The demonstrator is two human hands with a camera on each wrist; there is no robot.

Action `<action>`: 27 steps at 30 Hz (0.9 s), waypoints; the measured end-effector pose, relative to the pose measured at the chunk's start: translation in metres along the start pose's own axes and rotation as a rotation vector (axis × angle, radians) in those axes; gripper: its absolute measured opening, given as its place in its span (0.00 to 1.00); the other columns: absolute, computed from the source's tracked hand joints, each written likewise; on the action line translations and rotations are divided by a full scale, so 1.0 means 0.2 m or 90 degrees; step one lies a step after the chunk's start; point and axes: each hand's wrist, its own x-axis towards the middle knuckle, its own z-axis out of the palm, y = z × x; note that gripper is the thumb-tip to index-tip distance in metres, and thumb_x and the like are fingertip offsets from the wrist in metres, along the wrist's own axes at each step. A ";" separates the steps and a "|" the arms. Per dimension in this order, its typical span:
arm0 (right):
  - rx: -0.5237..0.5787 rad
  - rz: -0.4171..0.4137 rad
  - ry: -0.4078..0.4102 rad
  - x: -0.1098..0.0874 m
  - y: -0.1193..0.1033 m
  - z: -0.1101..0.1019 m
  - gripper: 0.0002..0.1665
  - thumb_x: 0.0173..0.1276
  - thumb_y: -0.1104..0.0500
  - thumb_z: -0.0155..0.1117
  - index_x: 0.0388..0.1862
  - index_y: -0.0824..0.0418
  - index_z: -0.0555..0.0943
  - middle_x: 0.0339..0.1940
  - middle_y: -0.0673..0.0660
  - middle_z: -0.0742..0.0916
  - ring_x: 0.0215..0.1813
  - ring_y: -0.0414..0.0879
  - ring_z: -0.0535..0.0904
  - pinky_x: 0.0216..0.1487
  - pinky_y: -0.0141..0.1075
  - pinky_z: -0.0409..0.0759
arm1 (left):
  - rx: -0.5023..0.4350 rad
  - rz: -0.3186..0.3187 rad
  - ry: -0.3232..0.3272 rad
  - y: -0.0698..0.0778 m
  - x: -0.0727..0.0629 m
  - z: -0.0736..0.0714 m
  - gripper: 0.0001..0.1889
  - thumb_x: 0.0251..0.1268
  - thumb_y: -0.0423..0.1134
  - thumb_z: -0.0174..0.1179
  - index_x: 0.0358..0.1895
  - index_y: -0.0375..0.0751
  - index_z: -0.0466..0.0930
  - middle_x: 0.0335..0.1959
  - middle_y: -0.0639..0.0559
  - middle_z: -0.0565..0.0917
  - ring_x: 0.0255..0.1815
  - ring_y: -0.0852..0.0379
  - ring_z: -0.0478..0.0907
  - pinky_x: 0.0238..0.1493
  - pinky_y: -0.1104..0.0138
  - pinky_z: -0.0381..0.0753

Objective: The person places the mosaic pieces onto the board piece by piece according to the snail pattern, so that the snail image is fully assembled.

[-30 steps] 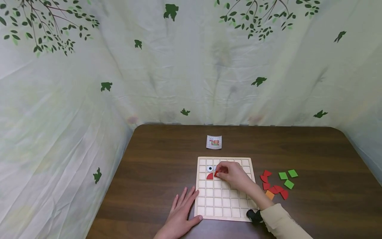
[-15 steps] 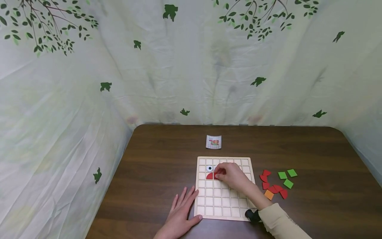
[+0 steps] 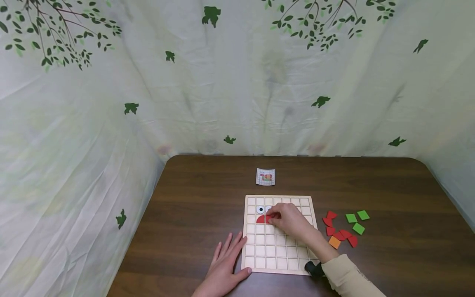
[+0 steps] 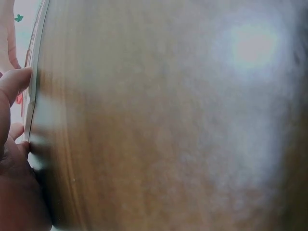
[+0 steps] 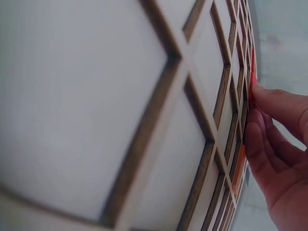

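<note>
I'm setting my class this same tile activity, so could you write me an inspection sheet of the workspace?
Surface: dark wood-look table.
Job's things: pale grid board, bearing an eye piece, red pieces and an orange piece; picture card beyond it; loose red tiles, three green tiles and one orange tile to its right.
Clutter: nothing seen.
Hands: left hand rests at the board's left edge, fingers spread; right hand pinches one of the red pieces on the board. A dark object sits by the right sleeve; unclear what.
Cables: nothing seen.
Surroundings: pale hanging cloth with leaf prints.
</note>
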 end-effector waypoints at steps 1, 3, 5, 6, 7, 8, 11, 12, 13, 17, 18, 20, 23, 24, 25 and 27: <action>-0.002 -0.003 0.000 0.00 0.00 0.00 0.08 0.61 0.63 0.73 0.40 0.54 0.88 0.30 0.41 0.82 0.31 0.36 0.75 0.35 0.32 0.77 | 0.001 0.001 0.001 0.00 0.00 0.00 0.40 0.63 0.56 0.63 0.76 0.53 0.59 0.78 0.52 0.56 0.79 0.42 0.44 0.68 0.39 0.39; -0.006 -0.005 -0.002 -0.01 0.00 0.00 0.09 0.61 0.62 0.73 0.41 0.55 0.89 0.31 0.42 0.83 0.31 0.36 0.75 0.35 0.32 0.77 | 0.001 0.001 0.001 0.00 0.00 0.00 0.40 0.63 0.56 0.63 0.76 0.53 0.59 0.78 0.52 0.56 0.79 0.42 0.44 0.68 0.39 0.39; -0.010 -0.004 -0.006 -0.01 0.00 -0.01 0.09 0.61 0.62 0.73 0.41 0.55 0.89 0.32 0.43 0.83 0.31 0.36 0.75 0.35 0.32 0.77 | 0.002 0.000 -0.001 0.00 0.00 0.00 0.40 0.63 0.56 0.62 0.76 0.53 0.59 0.78 0.52 0.56 0.79 0.42 0.44 0.69 0.39 0.39; -0.012 -0.001 -0.008 -0.01 -0.01 -0.01 0.09 0.61 0.62 0.73 0.41 0.55 0.89 0.32 0.43 0.83 0.31 0.37 0.75 0.35 0.32 0.77 | 0.002 0.000 -0.001 0.00 0.00 0.00 0.40 0.63 0.56 0.62 0.76 0.53 0.59 0.78 0.52 0.55 0.79 0.42 0.44 0.69 0.39 0.39; -0.014 0.000 -0.011 -0.01 -0.01 -0.01 0.10 0.61 0.62 0.73 0.42 0.55 0.89 0.32 0.43 0.84 0.31 0.37 0.74 0.35 0.32 0.76 | 0.001 -0.001 -0.003 0.00 0.00 0.00 0.40 0.63 0.56 0.62 0.76 0.53 0.59 0.78 0.52 0.55 0.79 0.42 0.43 0.69 0.38 0.39; -0.014 0.002 -0.013 -0.01 0.00 -0.01 0.10 0.61 0.62 0.73 0.42 0.55 0.89 0.33 0.44 0.84 0.31 0.37 0.74 0.35 0.32 0.76 | -0.001 -0.003 -0.005 0.00 0.00 -0.01 0.40 0.63 0.57 0.62 0.76 0.53 0.59 0.79 0.52 0.55 0.79 0.42 0.43 0.68 0.38 0.38; -0.014 0.003 -0.017 -0.01 0.00 -0.01 0.10 0.61 0.62 0.73 0.42 0.55 0.90 0.34 0.44 0.84 0.32 0.38 0.74 0.35 0.33 0.76 | -0.004 -0.007 -0.008 0.00 0.01 0.00 0.40 0.63 0.57 0.62 0.77 0.53 0.59 0.79 0.52 0.55 0.79 0.42 0.43 0.68 0.38 0.38; -0.014 0.002 -0.018 -0.01 0.00 -0.01 0.10 0.61 0.63 0.73 0.42 0.55 0.90 0.34 0.44 0.85 0.32 0.38 0.74 0.36 0.33 0.76 | -0.006 -0.007 -0.009 0.00 0.01 0.00 0.40 0.63 0.57 0.62 0.77 0.54 0.59 0.79 0.52 0.55 0.79 0.42 0.43 0.68 0.39 0.38; -0.014 0.000 -0.018 -0.01 0.00 -0.01 0.10 0.61 0.63 0.73 0.42 0.54 0.90 0.35 0.44 0.85 0.33 0.38 0.75 0.36 0.33 0.76 | -0.006 -0.007 -0.009 0.00 0.01 0.00 0.40 0.63 0.57 0.62 0.77 0.53 0.59 0.79 0.52 0.55 0.79 0.42 0.43 0.68 0.39 0.38; -0.024 -0.023 -0.009 -0.01 0.01 -0.01 0.11 0.60 0.63 0.73 0.42 0.55 0.90 0.35 0.45 0.85 0.36 0.38 0.77 0.39 0.35 0.78 | -0.004 -0.008 -0.011 0.00 0.00 -0.01 0.40 0.63 0.57 0.62 0.77 0.53 0.58 0.79 0.51 0.55 0.79 0.42 0.43 0.68 0.38 0.38; -0.026 -0.029 -0.007 -0.01 0.01 0.00 0.11 0.60 0.63 0.74 0.42 0.55 0.90 0.35 0.45 0.85 0.37 0.38 0.78 0.40 0.35 0.78 | -0.004 -0.011 -0.013 0.00 0.00 -0.01 0.40 0.63 0.57 0.62 0.77 0.53 0.58 0.79 0.51 0.55 0.79 0.42 0.43 0.68 0.39 0.38; -0.028 -0.039 -0.002 -0.01 0.01 0.00 0.11 0.60 0.62 0.74 0.42 0.55 0.90 0.36 0.45 0.86 0.38 0.39 0.79 0.42 0.37 0.79 | -0.004 -0.017 -0.018 -0.01 0.00 -0.01 0.40 0.63 0.57 0.62 0.77 0.53 0.58 0.79 0.52 0.54 0.79 0.43 0.42 0.69 0.39 0.37; -0.025 -0.032 -0.002 -0.01 0.01 0.00 0.11 0.60 0.62 0.73 0.42 0.55 0.90 0.36 0.45 0.86 0.37 0.38 0.79 0.41 0.36 0.79 | -0.001 -0.024 -0.023 -0.01 0.00 0.00 0.41 0.63 0.57 0.62 0.77 0.54 0.58 0.79 0.53 0.54 0.79 0.43 0.42 0.69 0.40 0.37; -0.022 -0.027 -0.001 -0.02 0.01 -0.01 0.10 0.61 0.62 0.73 0.42 0.55 0.90 0.35 0.45 0.85 0.36 0.38 0.78 0.40 0.35 0.78 | 0.000 -0.025 -0.023 -0.01 0.00 0.00 0.40 0.63 0.58 0.62 0.77 0.54 0.58 0.79 0.53 0.54 0.79 0.44 0.42 0.69 0.40 0.37; -0.017 -0.020 0.001 -0.02 0.01 -0.01 0.10 0.61 0.62 0.73 0.42 0.55 0.90 0.35 0.44 0.85 0.35 0.38 0.77 0.39 0.35 0.78 | 0.002 -0.022 -0.020 -0.01 0.01 0.00 0.40 0.63 0.58 0.62 0.77 0.54 0.58 0.79 0.53 0.54 0.79 0.43 0.42 0.69 0.40 0.37; -0.006 -0.005 0.005 -0.03 0.00 -0.02 0.09 0.61 0.63 0.73 0.41 0.56 0.89 0.33 0.44 0.83 0.33 0.38 0.75 0.37 0.34 0.77 | 0.005 -0.016 -0.013 -0.01 0.01 0.00 0.40 0.63 0.57 0.62 0.77 0.54 0.58 0.79 0.53 0.55 0.79 0.43 0.43 0.69 0.39 0.38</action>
